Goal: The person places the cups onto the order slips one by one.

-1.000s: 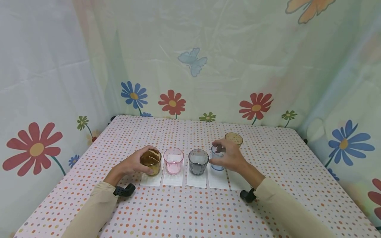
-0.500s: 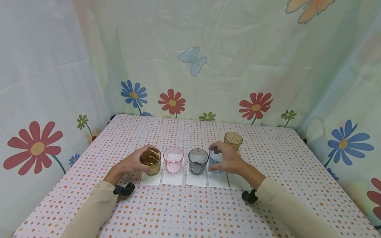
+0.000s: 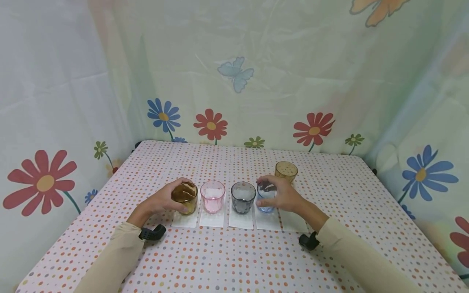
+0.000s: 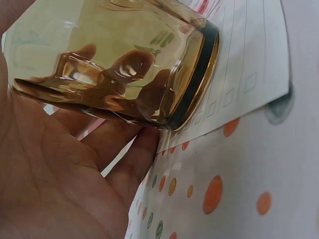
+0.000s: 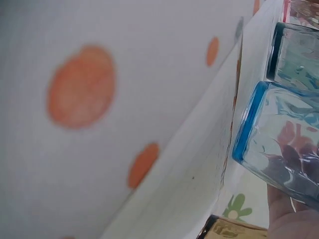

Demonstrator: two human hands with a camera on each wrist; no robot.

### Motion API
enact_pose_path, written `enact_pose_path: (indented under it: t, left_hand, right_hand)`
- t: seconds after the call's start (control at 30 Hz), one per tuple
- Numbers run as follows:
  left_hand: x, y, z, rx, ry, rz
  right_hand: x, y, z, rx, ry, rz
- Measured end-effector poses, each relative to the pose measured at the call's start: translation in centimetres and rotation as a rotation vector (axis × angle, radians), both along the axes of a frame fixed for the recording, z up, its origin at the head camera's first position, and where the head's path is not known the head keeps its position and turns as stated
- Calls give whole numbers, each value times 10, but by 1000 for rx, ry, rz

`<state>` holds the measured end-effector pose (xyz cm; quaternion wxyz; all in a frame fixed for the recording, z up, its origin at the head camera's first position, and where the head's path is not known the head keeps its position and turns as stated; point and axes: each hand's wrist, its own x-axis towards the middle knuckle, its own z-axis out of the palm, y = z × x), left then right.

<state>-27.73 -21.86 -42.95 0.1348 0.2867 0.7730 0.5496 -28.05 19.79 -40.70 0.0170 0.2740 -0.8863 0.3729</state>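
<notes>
In the head view my left hand [image 3: 164, 198] grips a brown amber glass tumbler [image 3: 189, 207], its fingers curled round the left side. The left wrist view shows fingers through the amber wall. My right hand [image 3: 285, 196] holds a clear blue tumbler [image 3: 266, 209], thumb in front and fingers behind; the hand hides part of it. Between the hands stand a pink tumbler [image 3: 213, 198] and a grey tumbler [image 3: 243, 198], both upright. The blue tumbler sits close beside the grey one [image 5: 299, 57]. Behind my right hand stands a lighter, speckled amber tumbler [image 3: 286, 169].
White paper cards [image 3: 240, 221] lie in a row under and in front of the tumblers. The rightmost card [image 3: 293, 220] lies below my right wrist. A dotted cloth [image 3: 205, 260] covers the table, with a flower-printed curtain [image 3: 271, 89] around it.
My right hand has shifted a little left with the blue tumbler, closer to the grey one, uncovering more of the speckled tumbler. The left hand and amber tumbler have stayed in place.
</notes>
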Motion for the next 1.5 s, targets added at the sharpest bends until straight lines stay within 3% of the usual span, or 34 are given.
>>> enact_pose_path:
  t: [0.17, 0.43, 0.57, 0.77, 1.17, 1.5]
  left_hand:
    - [0, -1, -1, -4, 2, 4]
    - [2, -1, 0, 3, 1, -5]
    - [1, -1, 0, 1, 6, -6]
    - [1, 0, 2, -5, 8, -2]
    - [0, -1, 0, -3, 2, -5]
    - [0, 0, 0, -1, 2, -10]
  right_hand:
    - [-1, 2, 1, -13, -35, 20]
    - [-3, 5, 2, -33, -5, 55]
    - [-4, 7, 2, -88, -2, 59]
    - [-8, 8, 6, -185, 73, 55]
    - [-18, 11, 17, -242, 260, -71]
    - [-25, 17, 21, -196, 287, -177]
